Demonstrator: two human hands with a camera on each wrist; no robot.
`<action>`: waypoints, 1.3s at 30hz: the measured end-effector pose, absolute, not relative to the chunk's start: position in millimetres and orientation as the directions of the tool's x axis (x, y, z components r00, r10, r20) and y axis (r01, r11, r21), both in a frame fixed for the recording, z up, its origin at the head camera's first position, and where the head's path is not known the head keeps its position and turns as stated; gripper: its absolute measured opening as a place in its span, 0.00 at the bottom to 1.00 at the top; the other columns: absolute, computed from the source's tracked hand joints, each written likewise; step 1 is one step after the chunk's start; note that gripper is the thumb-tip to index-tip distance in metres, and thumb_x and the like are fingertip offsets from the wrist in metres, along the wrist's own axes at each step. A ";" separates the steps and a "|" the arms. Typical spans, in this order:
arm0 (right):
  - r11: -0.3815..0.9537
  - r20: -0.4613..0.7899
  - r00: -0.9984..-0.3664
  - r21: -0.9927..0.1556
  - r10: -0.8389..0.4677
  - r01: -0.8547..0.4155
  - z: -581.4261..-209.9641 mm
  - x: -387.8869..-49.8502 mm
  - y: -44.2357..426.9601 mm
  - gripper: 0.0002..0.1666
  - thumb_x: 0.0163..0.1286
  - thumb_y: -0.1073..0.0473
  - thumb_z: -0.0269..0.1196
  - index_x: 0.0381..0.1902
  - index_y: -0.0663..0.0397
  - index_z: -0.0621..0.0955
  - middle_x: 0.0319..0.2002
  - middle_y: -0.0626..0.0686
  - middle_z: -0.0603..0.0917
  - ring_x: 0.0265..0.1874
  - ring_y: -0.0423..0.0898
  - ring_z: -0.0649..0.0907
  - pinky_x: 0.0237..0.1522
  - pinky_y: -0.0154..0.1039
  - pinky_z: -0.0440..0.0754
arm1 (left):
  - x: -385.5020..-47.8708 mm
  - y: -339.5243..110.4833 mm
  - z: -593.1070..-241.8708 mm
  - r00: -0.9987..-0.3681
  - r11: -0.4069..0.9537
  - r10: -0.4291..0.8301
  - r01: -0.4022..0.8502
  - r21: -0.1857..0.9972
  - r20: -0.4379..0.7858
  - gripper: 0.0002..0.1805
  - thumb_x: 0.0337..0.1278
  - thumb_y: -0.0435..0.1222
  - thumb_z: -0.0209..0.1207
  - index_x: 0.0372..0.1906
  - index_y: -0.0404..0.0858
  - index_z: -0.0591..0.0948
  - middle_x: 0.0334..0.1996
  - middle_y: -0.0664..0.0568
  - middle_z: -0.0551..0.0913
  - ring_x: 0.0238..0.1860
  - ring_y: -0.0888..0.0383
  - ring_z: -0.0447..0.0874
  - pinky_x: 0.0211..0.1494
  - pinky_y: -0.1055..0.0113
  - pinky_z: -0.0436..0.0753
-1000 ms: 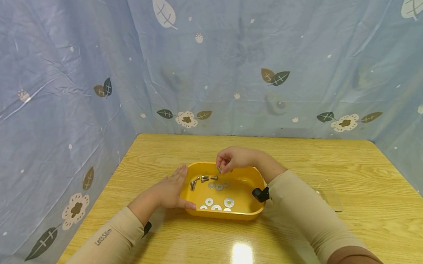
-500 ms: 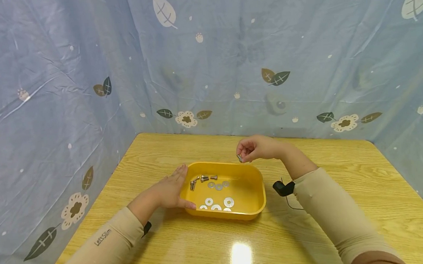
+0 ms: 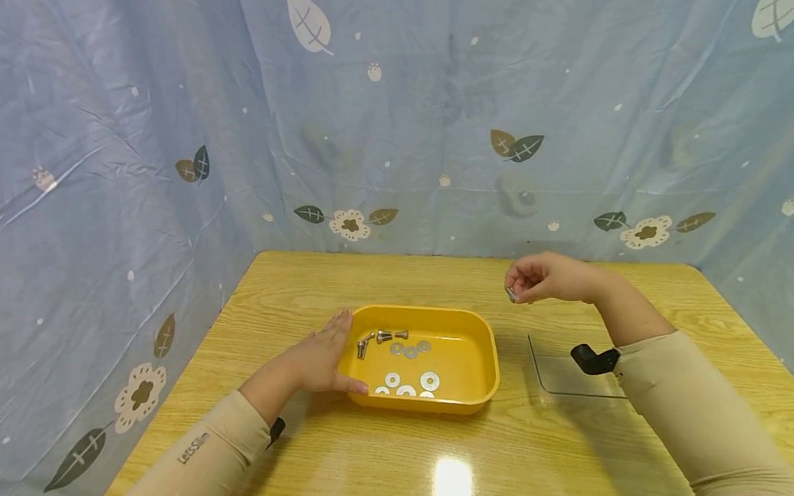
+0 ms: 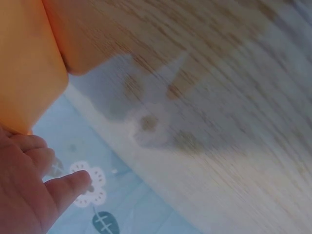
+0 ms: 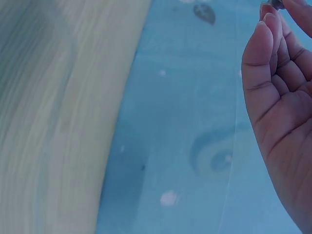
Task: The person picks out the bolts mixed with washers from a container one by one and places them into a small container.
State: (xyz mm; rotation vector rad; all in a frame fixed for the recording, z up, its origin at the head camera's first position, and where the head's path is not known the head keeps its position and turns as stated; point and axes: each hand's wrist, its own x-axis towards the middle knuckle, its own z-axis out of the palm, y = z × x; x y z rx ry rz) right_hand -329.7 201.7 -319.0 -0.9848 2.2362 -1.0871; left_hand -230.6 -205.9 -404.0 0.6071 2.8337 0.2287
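Catching a bright glare, the near part of the wood-grain worktop [image 3: 523, 470] sits right in front of the person. A beige sleeve [image 3: 197, 454] with "Let's Slim" printed on it comes in from near left, and another beige sleeve [image 3: 698, 404] comes in from near right, with a black wrist camera [image 3: 593, 359] on it.

A bit farther, on the right side of the worktop, there's a clear panel [image 3: 567, 378] with a dark edge line, partly hidden by that right arm. Left of it, well apart, is the yellow tray [image 3: 478, 342], roughly mid-worktop. Along its near side lie five washers [image 3: 430, 381], a couple half cut off by the near rim.

The left hand [image 3: 316, 361] is spread wide over the left end of the tray, thumb on the near rim and fingers toward the far corner. Past the first washers there's a row of three smaller washers [image 3: 411, 351], then a handful of little screws [image 3: 385, 336] in the far left part.

Farther right, outside the tray, the right hand [image 3: 553, 277] hangs above the worktop pinching a small metal piece [image 3: 512, 294] between its fingertips; can't make out exactly what it is. Behind everything hangs a blue curtain [image 3: 423, 123] with leaves and flowers.
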 end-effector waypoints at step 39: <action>0.536 -0.205 -0.712 -0.798 -0.671 -0.275 -375.9 -294.7 313.9 0.16 0.66 0.61 0.58 0.44 0.71 0.72 0.30 0.53 0.75 0.27 0.43 0.75 0.31 0.43 0.75 | -232.5 -204.1 -405.0 -0.894 0.903 0.406 0.361 0.232 -0.191 0.68 0.35 0.70 0.57 0.71 0.33 0.36 0.71 0.44 0.32 0.71 0.49 0.34 0.67 0.45 0.52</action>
